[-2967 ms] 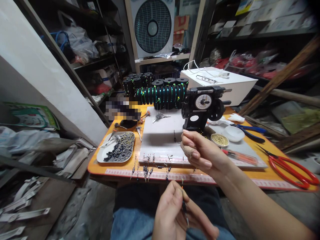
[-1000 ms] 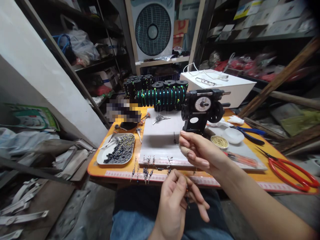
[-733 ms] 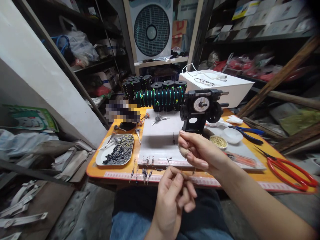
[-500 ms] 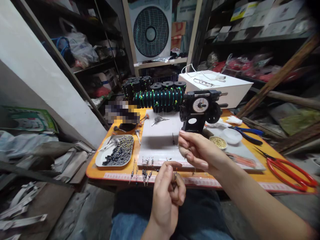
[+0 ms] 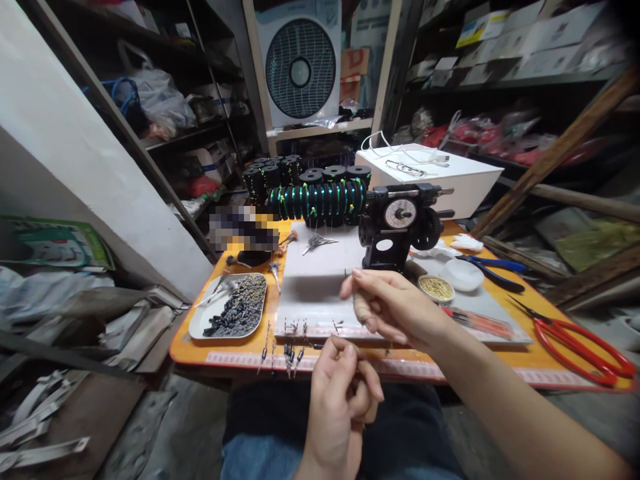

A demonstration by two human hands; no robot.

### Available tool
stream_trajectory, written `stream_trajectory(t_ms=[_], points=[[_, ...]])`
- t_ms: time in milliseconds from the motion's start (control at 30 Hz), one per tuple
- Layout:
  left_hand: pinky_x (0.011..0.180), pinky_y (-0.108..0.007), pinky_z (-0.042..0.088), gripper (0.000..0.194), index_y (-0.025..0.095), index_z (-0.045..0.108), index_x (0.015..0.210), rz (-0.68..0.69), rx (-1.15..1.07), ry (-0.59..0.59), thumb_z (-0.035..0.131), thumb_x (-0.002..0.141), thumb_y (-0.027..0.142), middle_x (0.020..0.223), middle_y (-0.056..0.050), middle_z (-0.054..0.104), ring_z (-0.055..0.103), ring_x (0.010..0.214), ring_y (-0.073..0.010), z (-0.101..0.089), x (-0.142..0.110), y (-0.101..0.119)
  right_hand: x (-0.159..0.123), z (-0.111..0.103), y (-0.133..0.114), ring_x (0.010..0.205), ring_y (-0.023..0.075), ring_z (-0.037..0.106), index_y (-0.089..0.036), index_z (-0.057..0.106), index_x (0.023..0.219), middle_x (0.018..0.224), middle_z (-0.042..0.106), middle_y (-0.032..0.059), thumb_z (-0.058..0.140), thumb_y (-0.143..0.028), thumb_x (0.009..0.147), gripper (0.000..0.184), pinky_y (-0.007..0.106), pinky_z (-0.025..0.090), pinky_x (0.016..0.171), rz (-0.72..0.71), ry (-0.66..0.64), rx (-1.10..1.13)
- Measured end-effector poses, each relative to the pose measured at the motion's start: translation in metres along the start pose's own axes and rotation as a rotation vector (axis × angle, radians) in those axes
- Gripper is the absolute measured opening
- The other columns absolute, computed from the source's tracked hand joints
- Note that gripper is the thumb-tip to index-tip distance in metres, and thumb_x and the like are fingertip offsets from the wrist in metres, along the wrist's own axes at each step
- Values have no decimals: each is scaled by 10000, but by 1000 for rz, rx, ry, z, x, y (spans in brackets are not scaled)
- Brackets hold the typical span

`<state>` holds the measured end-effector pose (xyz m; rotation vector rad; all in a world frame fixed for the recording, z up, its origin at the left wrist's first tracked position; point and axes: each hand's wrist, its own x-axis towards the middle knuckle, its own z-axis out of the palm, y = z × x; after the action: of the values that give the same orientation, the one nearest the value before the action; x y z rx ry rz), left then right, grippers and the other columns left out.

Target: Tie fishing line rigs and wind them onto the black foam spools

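My left hand (image 5: 343, 393) is closed in a pinch just off the front edge of the table; whatever sits between its fingertips is too small to make out. Above it and to the right, my right hand (image 5: 387, 303) pinches thumb to forefinger over the white board (image 5: 320, 253), its held item also unclear. Behind my right hand stands a black device with a round dial (image 5: 400, 213). A row of black foam spools (image 5: 315, 200) wound with green line extends from its left side. Small dark pieces on wire (image 5: 290, 353) hang along the table's front edge.
At left lies a white tray (image 5: 195, 323) of small dark and yellowish pieces. On the right are a dish of gold beads (image 5: 437, 289), a clear lid (image 5: 463, 275), blue-handled pliers (image 5: 495, 267) and red-handled scissors (image 5: 580, 347). A white box (image 5: 430, 167) stands behind.
My left hand has moved slightly down and right, its fingers curling tighter. My right hand has dropped a little and shifted left. The view has moved slightly.
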<state>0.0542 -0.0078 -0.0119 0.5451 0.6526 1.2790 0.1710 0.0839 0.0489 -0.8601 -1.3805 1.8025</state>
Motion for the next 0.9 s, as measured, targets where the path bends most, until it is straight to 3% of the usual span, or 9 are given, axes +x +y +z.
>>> stream_trajectory(t_ms=[100,233,333,400,500,567,667,833,900], points=[[401,-152,188,198,179,489,966,54,219,50,425,974,366,660,20,598,185,393,-11,-4,2,0,6,-2,-4,290,61,396,-192,503,1238,532,586,-44,418,-454,962,390,150,292,299,-199,211,-399],[546,-227,417,442,244,386,1371,112,603,134,436,964,408,1178,-125,611,426,505,-42,-11,-2,4,26,-6,-10,319,84,444,-185,406,1361,565,610,-35,419,-374,965,439,195,388,361,-321,376,-706],[688,-329,500,597,238,199,1501,169,895,163,408,966,402,1060,-127,675,597,653,-158,-19,-10,6,39,-11,-13,291,90,436,-170,531,1150,524,597,-34,533,-382,908,322,191,338,316,-266,309,-694],[809,-393,506,605,203,137,1521,266,1161,154,364,977,337,1059,-144,689,655,899,-244,-25,-18,9,41,-13,-14,282,79,425,-172,561,927,506,584,-28,542,-405,899,235,181,310,300,-230,265,-644],[962,-427,453,593,191,154,1515,541,1628,137,368,963,229,1436,-156,480,504,1267,-283,-32,-29,20,31,-15,-17,286,52,391,-180,522,791,503,568,-29,438,-432,945,307,159,296,303,-207,226,-535],[1001,-429,418,581,184,221,1491,698,1845,147,420,946,202,1482,-127,431,447,1317,-280,-31,-31,31,19,-15,-21,275,33,351,-172,534,774,493,563,-28,435,-439,949,334,140,254,289,-173,167,-382],[993,-413,404,433,207,409,1370,760,1836,166,456,940,191,1311,-90,584,515,1207,-248,-19,-25,45,0,-13,-28,253,11,302,-149,582,758,483,578,-11,505,-429,927,336,120,187,269,-104,38,-145],[981,-356,384,287,224,476,1255,583,1379,35,424,974,252,1242,-76,546,477,1168,-202,17,8,50,-19,-8,-35,236,5,286,-138,601,721,470,595,7,551,-415,904,336,103,157,253,1,-75,68],[911,-337,399,206,205,544,1073,499,1208,-45,381,991,303,1112,-71,573,511,1049,-196,27,16,46,-21,-6,-34,230,8,297,-136,593,712,463,599,13,565,-418,893,336,97,152,249,18,-80,105]])
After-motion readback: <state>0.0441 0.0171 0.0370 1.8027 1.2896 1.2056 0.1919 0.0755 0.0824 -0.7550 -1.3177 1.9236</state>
